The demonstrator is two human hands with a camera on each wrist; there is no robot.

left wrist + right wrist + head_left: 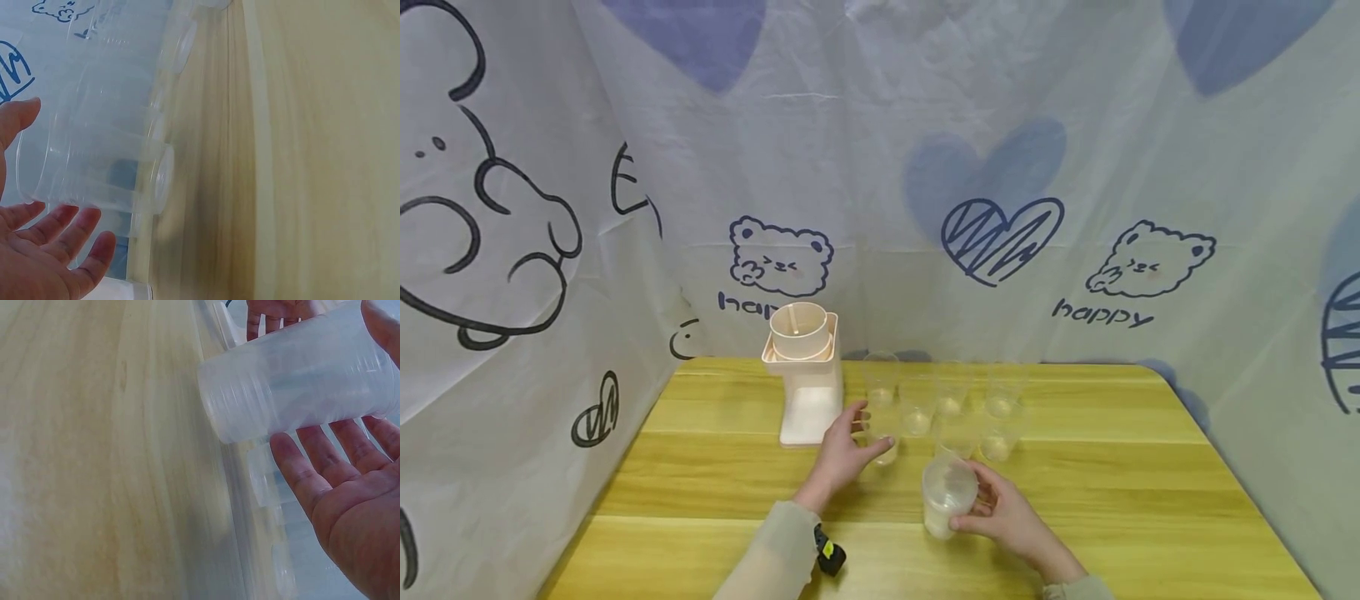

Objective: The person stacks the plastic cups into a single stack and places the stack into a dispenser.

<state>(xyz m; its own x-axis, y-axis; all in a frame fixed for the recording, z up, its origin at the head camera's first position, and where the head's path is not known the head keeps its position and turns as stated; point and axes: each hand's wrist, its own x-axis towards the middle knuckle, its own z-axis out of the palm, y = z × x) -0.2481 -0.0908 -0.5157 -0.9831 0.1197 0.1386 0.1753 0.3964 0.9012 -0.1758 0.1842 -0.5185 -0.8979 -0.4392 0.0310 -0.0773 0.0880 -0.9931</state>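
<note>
My right hand [1011, 521] holds a stack of nested clear plastic cups [294, 381], fingers along one side and thumb on the other. The stack looks cloudy where its walls overlap. My left hand [842, 454] is around a single clear plastic cup [106, 165] standing on the table, thumb and fingers spread to either side. In the left wrist view its fingertips lie close to the cup wall; whether they touch is unclear. More clear cups [951, 402] stand upright behind both hands, several of them in loose rows.
A cream-coloured machine [812, 396] with a round top container stands left of the cups. The wood-grain table [1112, 475] ends at a printed cloth backdrop [880, 150], with another cloth side on the left. A black strap device [830, 557] is at the left wrist.
</note>
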